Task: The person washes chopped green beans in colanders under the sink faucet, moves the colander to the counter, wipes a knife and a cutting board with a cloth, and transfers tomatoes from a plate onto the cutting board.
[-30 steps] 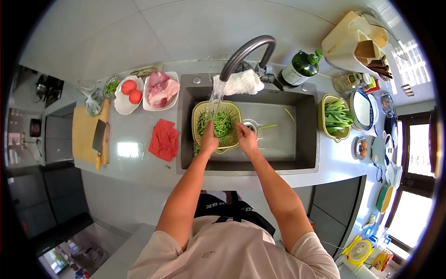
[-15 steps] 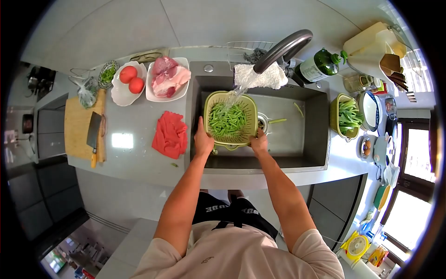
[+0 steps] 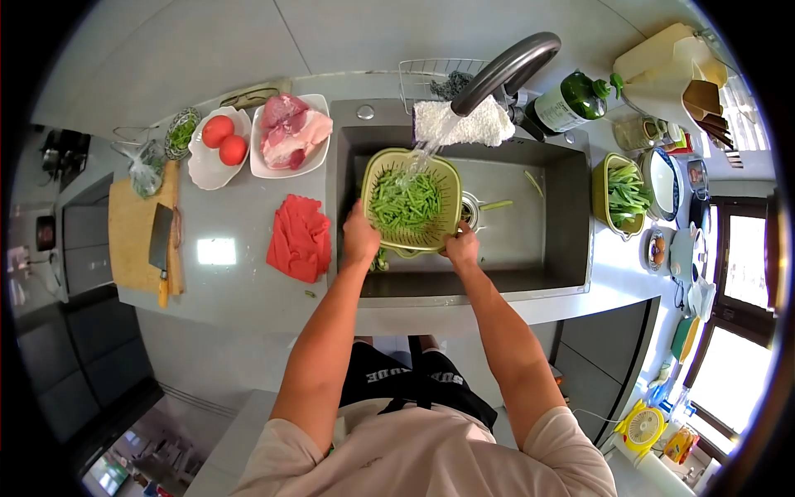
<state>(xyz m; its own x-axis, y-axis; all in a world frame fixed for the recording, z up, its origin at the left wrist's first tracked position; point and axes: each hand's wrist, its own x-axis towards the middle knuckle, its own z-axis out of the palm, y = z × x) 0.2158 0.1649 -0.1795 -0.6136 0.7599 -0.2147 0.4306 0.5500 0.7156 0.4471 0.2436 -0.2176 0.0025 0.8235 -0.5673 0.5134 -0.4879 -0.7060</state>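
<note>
My left hand (image 3: 361,238) has left the chopped greens (image 3: 406,201) to the running water (image 3: 421,159) and, with my right hand (image 3: 462,246), grips the basket (image 3: 453,190).

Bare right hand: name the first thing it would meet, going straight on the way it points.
The yellow-green slotted plastic basket; the right hand appears to grip its near right corner, though depth is unclear there.

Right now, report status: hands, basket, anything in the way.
Left hand and right hand gripping the basket. Cut green pieces inside, water running in from the faucet. Nothing seen blocking the hands; loose stalk lying in the sink.
</note>
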